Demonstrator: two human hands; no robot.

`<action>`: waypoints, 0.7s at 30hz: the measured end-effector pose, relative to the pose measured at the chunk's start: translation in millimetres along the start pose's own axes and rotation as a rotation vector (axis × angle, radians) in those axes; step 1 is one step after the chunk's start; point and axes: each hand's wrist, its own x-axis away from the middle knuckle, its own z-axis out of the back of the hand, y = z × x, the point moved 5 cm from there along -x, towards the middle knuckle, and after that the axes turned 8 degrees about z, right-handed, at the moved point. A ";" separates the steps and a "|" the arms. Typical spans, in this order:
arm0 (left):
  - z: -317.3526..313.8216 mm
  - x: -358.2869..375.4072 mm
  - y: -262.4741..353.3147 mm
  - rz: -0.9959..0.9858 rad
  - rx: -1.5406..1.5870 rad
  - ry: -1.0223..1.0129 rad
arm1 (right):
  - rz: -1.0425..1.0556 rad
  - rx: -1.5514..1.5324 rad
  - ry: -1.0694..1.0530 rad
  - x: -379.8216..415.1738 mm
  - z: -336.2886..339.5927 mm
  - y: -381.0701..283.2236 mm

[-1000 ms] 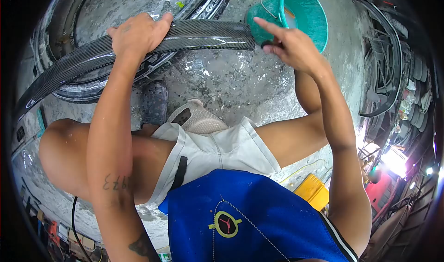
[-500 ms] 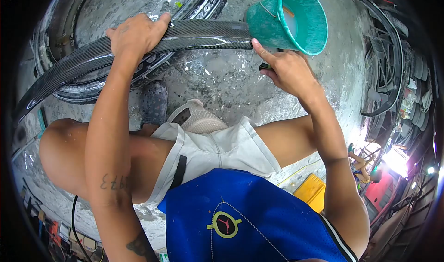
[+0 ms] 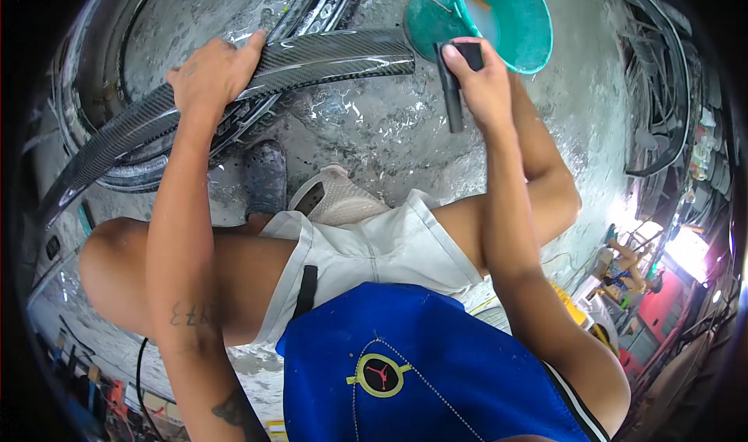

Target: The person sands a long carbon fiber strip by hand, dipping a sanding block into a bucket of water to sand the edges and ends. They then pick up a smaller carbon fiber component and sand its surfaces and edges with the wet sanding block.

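Observation:
My left hand (image 3: 212, 76) grips a long curved carbon-fibre strip (image 3: 331, 60) from above, its thumb along the upper side and the other fingers partly hidden. The strip is glossy with a black weave, and its square end lies just left of the green bucket (image 3: 432, 21). My right hand (image 3: 485, 83) is held up in front of the bucket, closed on a folded piece of dark sheet, which looks like black sandpaper (image 3: 450, 91). The sandpaper is apart from the strip. Cloudy water and a brownish piece show inside the bucket.
Large black curved rims or trim parts (image 3: 148, 173) lie on the wet grey floor under the strip. A long black curved part (image 3: 679, 122) stands at the right among stacked parts. Another person (image 3: 627, 270) is in the background at right. Yellow object (image 3: 569, 303) sits behind my right arm.
My right hand has come away from the strip's end and turned upright, bringing the sandpaper into view. My left hand and the strip have shifted slightly left in the view.

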 end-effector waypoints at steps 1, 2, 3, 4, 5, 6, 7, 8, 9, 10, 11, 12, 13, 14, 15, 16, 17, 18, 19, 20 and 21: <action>-2.1 0.7 0.9 -0.012 -0.021 0.006 | -0.116 -0.231 0.071 4.3 -10.9 14.0; -2.9 0.7 0.3 -0.001 -0.017 0.042 | -0.132 -0.310 0.103 9.3 -20.7 25.8; -1.9 -1.5 -0.7 0.012 -0.013 0.078 | -0.148 -0.391 0.132 12.8 -29.2 37.1; -1.5 -2.6 -0.1 0.021 -0.030 0.043 | -0.171 -0.394 0.123 18.5 -34.5 34.6; -0.5 -2.2 0.9 0.016 -0.052 0.044 | -0.184 -0.409 0.135 21.3 -37.4 32.3; 0.1 -1.0 0.9 0.035 -0.045 0.042 | -0.213 -0.406 0.120 23.0 -39.6 30.6; 1.2 0.9 2.8 0.049 -0.038 0.040 | -0.243 -0.402 0.108 23.8 -40.2 26.7; 1.1 2.0 5.2 0.035 -0.059 0.040 | -0.274 -0.413 0.103 21.8 -39.4 19.1; 1.3 2.3 5.0 0.050 -0.051 0.049 | -0.282 -0.425 0.122 18.4 -39.3 20.8; 1.6 2.2 5.6 0.066 -0.042 0.060 | -0.277 -0.391 0.097 11.8 -41.1 22.0; 1.0 1.7 6.8 0.060 -0.059 0.064 | -0.272 -0.359 0.066 7.7 -41.8 22.7; 0.9 1.2 5.8 0.065 -0.070 0.078 | -0.274 -0.376 0.061 10.0 -40.4 22.9; 1.0 0.8 4.4 0.073 -0.082 0.092 | -0.282 -0.394 0.065 17.1 -40.6 21.9; 0.6 0.6 3.6 0.074 -0.078 0.096 | -0.269 -0.424 0.099 25.2 -38.6 19.8; -0.7 -0.5 2.6 0.076 -0.099 0.100 | -0.258 -0.454 0.134 30.1 -37.7 20.3; -0.8 -0.6 3.2 0.083 -0.091 0.104 | -0.255 -0.449 0.152 31.7 -38.4 20.9; -0.2 -0.8 3.6 0.088 -0.085 0.107 | -0.267 -0.468 0.160 29.1 -39.4 23.1; 0.1 0.1 4.4 0.079 -0.080 0.098 | -0.257 -0.421 0.117 23.2 -39.9 25.1; 0.0 -1.6 5.3 0.068 -0.108 0.098 | -0.249 -0.373 0.078 16.7 -39.5 25.5; -0.2 -3.7 2.9 0.083 -0.098 0.109 | -0.208 -0.384 0.101 7.1 -43.6 26.5; -1.4 -4.8 0.3 0.099 -0.086 0.120 | -0.225 -0.400 0.115 10.6 -41.8 28.5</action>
